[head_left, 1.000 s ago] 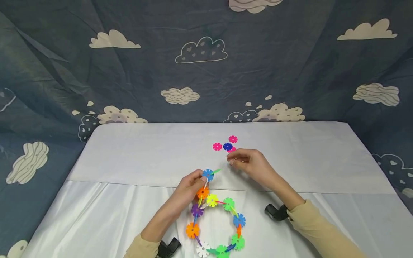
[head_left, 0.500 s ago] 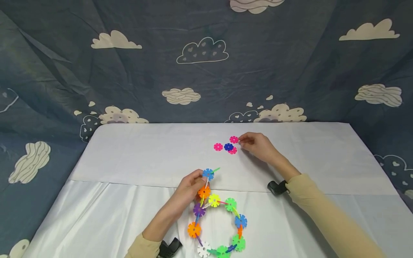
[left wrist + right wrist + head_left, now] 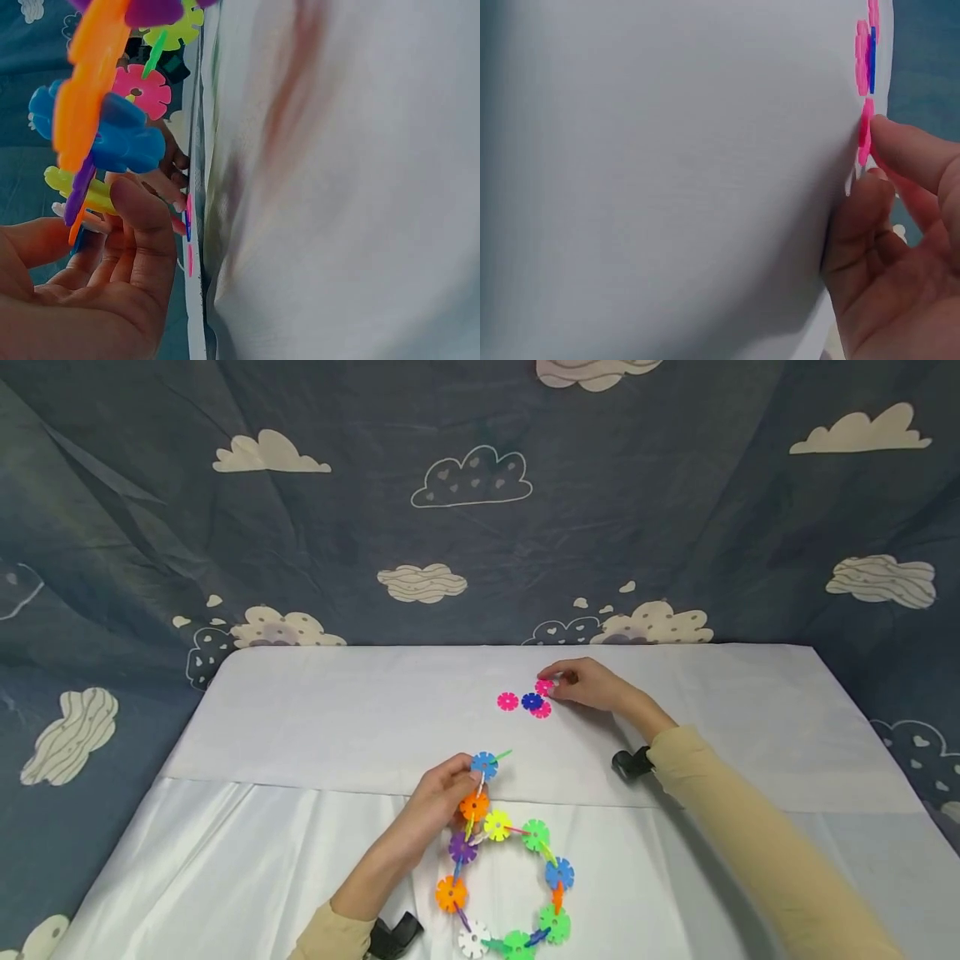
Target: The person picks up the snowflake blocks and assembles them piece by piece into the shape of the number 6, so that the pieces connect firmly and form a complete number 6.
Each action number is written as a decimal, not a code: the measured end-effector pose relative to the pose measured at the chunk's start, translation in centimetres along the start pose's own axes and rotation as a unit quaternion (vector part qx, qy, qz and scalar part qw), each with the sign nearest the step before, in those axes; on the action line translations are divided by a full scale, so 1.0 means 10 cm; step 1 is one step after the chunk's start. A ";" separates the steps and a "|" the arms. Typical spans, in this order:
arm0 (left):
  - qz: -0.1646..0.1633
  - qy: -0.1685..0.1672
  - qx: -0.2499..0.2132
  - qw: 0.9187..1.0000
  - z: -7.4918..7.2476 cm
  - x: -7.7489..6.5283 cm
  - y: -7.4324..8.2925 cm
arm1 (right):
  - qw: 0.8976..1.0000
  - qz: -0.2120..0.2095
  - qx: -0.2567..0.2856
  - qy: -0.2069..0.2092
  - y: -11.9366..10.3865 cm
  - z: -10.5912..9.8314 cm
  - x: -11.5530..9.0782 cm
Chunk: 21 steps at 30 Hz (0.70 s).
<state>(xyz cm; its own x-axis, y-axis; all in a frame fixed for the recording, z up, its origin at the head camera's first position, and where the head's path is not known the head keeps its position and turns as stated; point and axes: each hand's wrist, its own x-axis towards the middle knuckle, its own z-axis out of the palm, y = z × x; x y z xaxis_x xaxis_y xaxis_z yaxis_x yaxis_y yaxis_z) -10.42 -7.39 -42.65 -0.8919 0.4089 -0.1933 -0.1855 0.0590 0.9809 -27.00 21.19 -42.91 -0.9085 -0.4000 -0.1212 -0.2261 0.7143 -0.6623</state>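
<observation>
A chain of notched plastic discs in many colours runs into a ring on the white cloth; a yellow disc (image 3: 498,826) and a purple disc (image 3: 463,848) are part of it. My left hand (image 3: 431,806) pinches its upper end near a light blue disc (image 3: 484,766), from which a green disc (image 3: 503,755) sticks out edge-on. At the far side, my right hand (image 3: 588,683) grips a pink disc (image 3: 544,687) between its fingertips. In the right wrist view, fingers lie on either side of that pink disc (image 3: 865,133), low at the cloth.
Beside the right hand lie a dark blue disc (image 3: 532,702), a pink disc (image 3: 542,711) partly under it, and another pink disc (image 3: 507,702) to the left. A dark cloud-print curtain (image 3: 480,552) hangs behind the white-covered table (image 3: 337,718).
My right hand has moved away from the chain's end to the far pink disc, and its fingers have come round it. The left hand stays in place, holding the chain.
</observation>
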 end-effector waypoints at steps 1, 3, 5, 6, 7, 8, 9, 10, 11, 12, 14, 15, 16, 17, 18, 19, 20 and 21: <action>-0.001 0.001 0.001 1.000 0.00 0.00 0.00 | 1.000 0.004 0.000 0.001 0.00 0.01 0.00; -0.001 0.002 0.001 1.000 0.00 -0.01 0.00 | 1.000 0.009 0.000 0.003 -0.01 0.03 -0.01; 0.000 0.003 0.004 1.000 0.00 -0.01 0.00 | 1.000 0.012 0.001 0.006 -0.02 0.04 -0.03; 0.000 0.003 0.005 1.000 -0.01 -0.01 0.00 | 1.000 0.013 0.001 0.008 -0.02 0.05 -0.04; 0.000 0.003 0.007 1.000 -0.01 -0.01 0.00 | 1.000 0.014 0.000 0.011 -0.03 0.06 -0.05; 0.000 0.003 0.008 1.000 -0.01 -0.02 0.00 | 1.000 0.014 -0.002 0.014 -0.03 0.07 -0.07; -0.001 0.003 0.010 1.000 -0.01 -0.02 0.00 | 1.000 0.015 -0.004 0.018 -0.04 0.07 -0.08; -0.002 0.003 0.011 1.000 -0.01 -0.02 0.00 | 1.000 0.019 -0.007 0.022 -0.05 0.08 -0.10; -0.002 0.003 0.013 1.000 -0.01 -0.02 0.00 | 0.999 0.021 -0.009 0.027 -0.06 0.08 -0.12; -0.002 0.004 0.013 1.000 -0.01 -0.02 0.00 | 0.999 0.021 -0.012 0.032 -0.07 0.08 -0.15; -0.002 0.006 0.012 1.000 0.00 -0.01 0.01 | 0.999 0.016 -0.021 0.041 -0.09 0.08 -0.20; -0.002 0.007 0.011 1.000 0.00 -0.01 0.01 | 0.999 0.015 -0.023 0.046 -0.10 0.07 -0.23; -0.001 0.008 0.011 1.000 0.00 -0.01 0.01 | 0.998 0.012 -0.024 0.050 -0.12 0.07 -0.26; 0.000 0.011 0.011 1.000 0.00 -0.01 0.02 | 0.998 0.006 -0.022 0.053 -0.13 0.06 -0.30; 0.000 0.013 0.011 1.000 0.00 -0.01 0.02 | 0.998 0.001 -0.017 0.054 -0.14 0.05 -0.33; 0.001 0.015 0.012 1.000 0.00 -0.01 0.02 | 0.998 -0.004 -0.009 0.055 -0.16 0.04 -0.37; 0.002 0.017 0.013 1.000 0.00 0.00 0.02 | 0.998 -0.007 -0.002 0.055 -0.18 0.04 -0.40; 0.003 0.020 0.016 1.000 0.00 0.00 0.02 | 0.998 -0.009 0.005 0.055 -0.20 0.04 -0.44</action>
<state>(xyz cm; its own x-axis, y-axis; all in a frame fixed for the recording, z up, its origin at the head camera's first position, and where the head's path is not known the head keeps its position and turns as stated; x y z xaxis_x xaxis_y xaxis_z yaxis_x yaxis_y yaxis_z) -10.44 -7.39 -42.43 -0.9085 0.3735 -0.1874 -0.1673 0.0859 0.9822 -22.40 21.28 -41.37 -0.9376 -0.3467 -0.0280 -0.2395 0.7020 -0.6707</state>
